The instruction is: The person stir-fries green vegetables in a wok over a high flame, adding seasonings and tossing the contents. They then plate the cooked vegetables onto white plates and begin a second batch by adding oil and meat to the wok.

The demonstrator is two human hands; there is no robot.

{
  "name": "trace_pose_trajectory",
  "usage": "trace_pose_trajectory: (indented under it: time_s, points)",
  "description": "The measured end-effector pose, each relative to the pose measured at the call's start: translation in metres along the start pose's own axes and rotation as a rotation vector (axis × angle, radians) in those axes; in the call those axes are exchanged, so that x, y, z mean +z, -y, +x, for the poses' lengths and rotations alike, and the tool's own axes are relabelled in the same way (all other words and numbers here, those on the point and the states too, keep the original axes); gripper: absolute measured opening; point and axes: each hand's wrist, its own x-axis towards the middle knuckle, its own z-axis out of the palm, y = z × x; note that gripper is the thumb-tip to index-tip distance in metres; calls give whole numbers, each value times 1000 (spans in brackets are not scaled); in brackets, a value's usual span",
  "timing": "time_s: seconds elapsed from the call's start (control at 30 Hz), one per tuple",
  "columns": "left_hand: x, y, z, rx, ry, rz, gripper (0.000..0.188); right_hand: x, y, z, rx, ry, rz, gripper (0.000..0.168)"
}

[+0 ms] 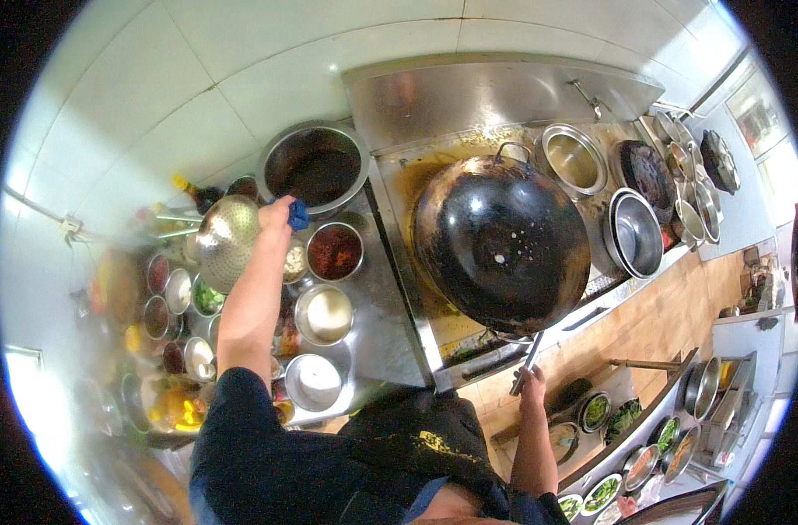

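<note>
My left hand is closed on a bunched blue cloth, at the near left rim of a large metal pot with dark contents. A perforated metal strainer lies just left of that wrist. My right hand grips a metal handle that reaches the near rim of a big dark wok. Whether the handle belongs to the wok or to a separate utensil cannot be told. Small white bits show on the wok's surface, and a loop handle stands at its far rim.
Left of the stove stand several seasoning containers, including a bowl of red paste and a pot with white contents. Metal bowls stand right of the wok. A tap projects from the backsplash. Food bowls occupy the lower right.
</note>
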Motion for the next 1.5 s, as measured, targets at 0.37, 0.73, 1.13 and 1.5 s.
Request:
trace_pose_trajectory:
  time_s: [0.37, 0.73, 1.13, 1.5]
  points:
    - [28, -79, -70, 174, 186, 383, 15, -13, -10, 9, 62, 128, 123, 50]
    - [77, -132, -210, 261, 269, 920, 19, -17, -16, 25, 47, 310, 141, 35]
    - [139, -145, -279, 560, 225, 1418, 32, -30, -7, 22, 7, 396, 167, 30]
    - [177, -134, -296, 738, 206, 1709, 40, -48, 3, 13, -27, 362, 253, 30]
